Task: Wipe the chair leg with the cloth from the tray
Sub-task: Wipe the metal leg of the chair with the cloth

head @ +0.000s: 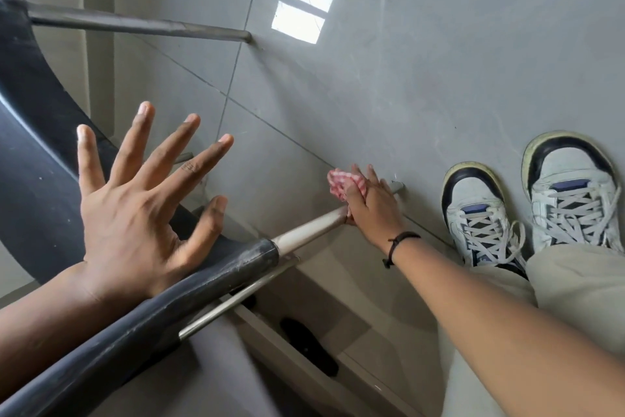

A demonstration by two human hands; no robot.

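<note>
The left hand (135, 210) is wide open with all five fingers spread, its wrist bent back. The right arm reaches straight forward and down; the right hand (370, 202) is closed in a grip, a black cord bracelet (397, 244) on its wrist.

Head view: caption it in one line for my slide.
Right hand presses a red-and-white cloth around the chair leg near the floor; left hand spread open above the black seat.

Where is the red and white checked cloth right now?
The red and white checked cloth is bunched under the right hand, pressed against the pale metal chair leg near the floor, left of the white sneakers.
</note>
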